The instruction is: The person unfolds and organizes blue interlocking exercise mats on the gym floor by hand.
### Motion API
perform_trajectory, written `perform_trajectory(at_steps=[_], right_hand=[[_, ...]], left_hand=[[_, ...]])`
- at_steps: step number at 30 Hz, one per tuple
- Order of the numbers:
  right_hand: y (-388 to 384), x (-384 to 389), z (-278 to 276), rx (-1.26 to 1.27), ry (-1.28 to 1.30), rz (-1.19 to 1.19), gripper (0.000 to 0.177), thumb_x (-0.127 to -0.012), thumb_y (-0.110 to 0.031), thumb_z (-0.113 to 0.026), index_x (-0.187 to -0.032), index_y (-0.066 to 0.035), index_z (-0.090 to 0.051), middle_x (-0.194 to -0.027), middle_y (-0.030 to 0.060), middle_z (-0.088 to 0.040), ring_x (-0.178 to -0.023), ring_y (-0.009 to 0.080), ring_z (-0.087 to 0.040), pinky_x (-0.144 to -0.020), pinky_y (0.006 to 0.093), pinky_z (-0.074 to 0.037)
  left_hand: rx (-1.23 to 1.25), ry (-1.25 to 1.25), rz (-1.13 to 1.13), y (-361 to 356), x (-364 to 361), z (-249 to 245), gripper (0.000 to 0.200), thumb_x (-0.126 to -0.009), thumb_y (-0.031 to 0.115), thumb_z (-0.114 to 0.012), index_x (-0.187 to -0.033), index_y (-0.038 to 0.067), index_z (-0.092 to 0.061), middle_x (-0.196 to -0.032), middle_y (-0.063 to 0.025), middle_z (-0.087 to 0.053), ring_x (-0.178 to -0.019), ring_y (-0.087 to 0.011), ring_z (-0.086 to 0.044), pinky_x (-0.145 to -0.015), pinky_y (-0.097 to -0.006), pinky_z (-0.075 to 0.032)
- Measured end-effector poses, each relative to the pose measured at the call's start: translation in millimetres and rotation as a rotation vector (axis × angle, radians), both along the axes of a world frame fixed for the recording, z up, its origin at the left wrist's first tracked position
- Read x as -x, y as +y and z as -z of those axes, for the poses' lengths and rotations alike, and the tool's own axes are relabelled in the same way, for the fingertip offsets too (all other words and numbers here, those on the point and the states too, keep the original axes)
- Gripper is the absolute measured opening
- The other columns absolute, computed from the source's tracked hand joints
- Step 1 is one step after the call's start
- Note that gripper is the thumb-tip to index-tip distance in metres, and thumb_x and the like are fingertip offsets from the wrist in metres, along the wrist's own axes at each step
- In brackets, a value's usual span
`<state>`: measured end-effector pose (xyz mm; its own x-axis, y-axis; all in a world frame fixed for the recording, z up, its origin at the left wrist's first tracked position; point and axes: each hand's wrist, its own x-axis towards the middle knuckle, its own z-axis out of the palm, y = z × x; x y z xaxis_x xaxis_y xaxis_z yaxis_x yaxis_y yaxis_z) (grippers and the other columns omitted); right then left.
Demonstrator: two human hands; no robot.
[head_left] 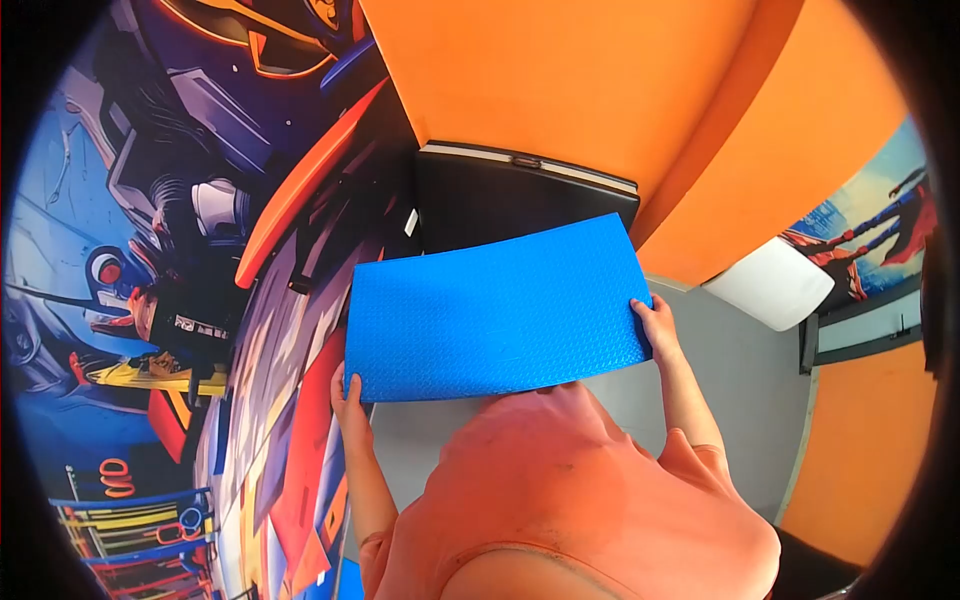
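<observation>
A blue textured mat point(490, 310) is held flat in front of me, roughly at chest height. My left hand point(349, 398) grips its lower left corner and my right hand point(655, 325) grips its right edge. Behind the mat's far edge stands a black box-like unit point(500, 190) with a pale strip along its top. My orange shirt fills the lower middle of the view and hides the mat's near edge in part.
An orange wall point(560, 70) rises behind the black unit. A wall with a colourful painted mural point(150, 250) runs along the left. Grey floor point(740, 400) lies to the right, with a white object point(775, 280) beyond it.
</observation>
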<state>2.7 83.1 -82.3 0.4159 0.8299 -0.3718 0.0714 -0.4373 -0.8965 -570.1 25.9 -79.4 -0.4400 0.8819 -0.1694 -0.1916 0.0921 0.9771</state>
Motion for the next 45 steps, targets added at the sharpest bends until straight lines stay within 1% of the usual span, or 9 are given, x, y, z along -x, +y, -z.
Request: perform_trajectory(at_steps=[5,10,12,15,16,20,31,43,45], right_hand=[[-48.8,36.4,14.5,-0.089,0.021,0.139,0.043,-0.092,-0.023,-0.070,-0.126,0.003,-0.062,-0.109,0.0138,-0.072,-0.094,0.0207,-0.069,-0.086,0.0358,-0.053],[-98.8,66.9,-3.1,-0.134,-0.070,0.193,0.041,-0.092,-0.019,-0.069,-0.127,0.002,-0.063,-0.108,0.0114,-0.073,-0.095,0.0182,-0.068,-0.087,0.0326,-0.052],[-115.6,74.2,-6.0,-0.134,-0.093,0.210,0.041,-0.093,-0.018,-0.069,-0.127,0.003,-0.063,-0.108,0.0109,-0.072,-0.095,0.0173,-0.067,-0.088,0.0319,-0.051],[-133.2,73.7,-8.3,-0.138,-0.132,0.272,0.042,-0.093,-0.019,-0.070,-0.128,0.003,-0.063,-0.109,0.0110,-0.072,-0.097,0.0176,-0.067,-0.089,0.0318,-0.051],[-136.9,70.4,-4.1,-0.129,-0.160,0.294,0.043,-0.092,-0.019,-0.070,-0.129,0.003,-0.063,-0.110,0.0112,-0.072,-0.097,0.0179,-0.067,-0.089,0.0318,-0.051],[-133.9,59.9,-10.1,-0.134,-0.143,0.383,0.044,-0.092,-0.020,-0.071,-0.129,0.004,-0.063,-0.110,0.0113,-0.073,-0.098,0.0181,-0.068,-0.090,0.0324,-0.052],[-39.0,17.5,5.9,-0.238,-0.031,0.390,0.045,-0.095,-0.019,-0.068,-0.132,0.004,-0.060,-0.117,0.0150,-0.070,-0.104,0.0203,-0.066,-0.094,0.0338,-0.051],[-4.0,7.8,61.4,-0.205,-0.302,0.415,0.046,-0.094,-0.026,-0.070,-0.129,0.003,-0.063,-0.124,0.0205,-0.064,-0.114,0.0303,-0.064,-0.099,0.0412,-0.050],[-7.0,15.2,63.2,-0.204,-0.356,0.447,0.045,-0.095,-0.026,-0.068,-0.128,0.004,-0.063,-0.120,0.0185,-0.067,-0.110,0.0264,-0.065,-0.097,0.0385,-0.050]], left_hand=[[0.053,-0.041,0.248,-6.5,67.9,5.7,0.054,-0.094,0.002,-0.062,-0.145,-0.002,-0.047,-0.138,-0.0119,-0.060,-0.125,-0.0219,-0.058,-0.107,-0.0338,-0.043],[0.383,-0.107,0.414,-1.9,104.4,3.1,0.063,-0.093,0.020,-0.068,-0.147,-0.003,-0.044,-0.136,-0.0143,-0.060,-0.124,-0.0227,-0.058,-0.107,-0.0352,-0.043],[0.456,0.173,0.450,10.5,106.1,33.4,0.067,-0.095,0.034,-0.070,-0.145,-0.004,-0.047,-0.131,-0.0145,-0.063,-0.120,-0.0225,-0.060,-0.103,-0.0356,-0.044],[0.371,0.385,0.466,34.0,109.3,97.5,0.064,-0.095,0.039,-0.071,-0.139,-0.004,-0.051,-0.124,-0.0131,-0.065,-0.115,-0.0208,-0.061,-0.098,-0.0347,-0.046],[0.348,0.402,0.484,39.1,83.5,61.2,0.054,-0.096,0.032,-0.071,-0.133,-0.002,-0.055,-0.117,-0.0104,-0.066,-0.107,-0.0179,-0.062,-0.093,-0.0338,-0.048],[0.210,0.302,0.505,82.2,53.4,54.6,0.041,-0.095,0.021,-0.073,-0.126,-0.001,-0.059,-0.110,-0.0074,-0.068,-0.099,-0.0154,-0.064,-0.087,-0.0311,-0.051],[-0.098,0.434,0.515,209.3,14.1,16.6,0.034,-0.097,0.021,-0.070,-0.121,-0.001,-0.060,-0.107,-0.0080,-0.069,-0.099,-0.0154,-0.064,-0.087,-0.0325,-0.051],[-0.096,0.745,0.566,275.6,-1.1,5.2,0.037,-0.096,0.029,-0.069,-0.122,0.003,-0.061,-0.106,-0.0120,-0.073,-0.099,-0.0195,-0.069,-0.087,-0.0363,-0.052],[-0.081,0.830,0.578,279.1,-8.3,4.2,0.038,-0.096,0.030,-0.069,-0.122,0.003,-0.061,-0.106,-0.0132,-0.073,-0.099,-0.0217,-0.070,-0.088,-0.0374,-0.052]])
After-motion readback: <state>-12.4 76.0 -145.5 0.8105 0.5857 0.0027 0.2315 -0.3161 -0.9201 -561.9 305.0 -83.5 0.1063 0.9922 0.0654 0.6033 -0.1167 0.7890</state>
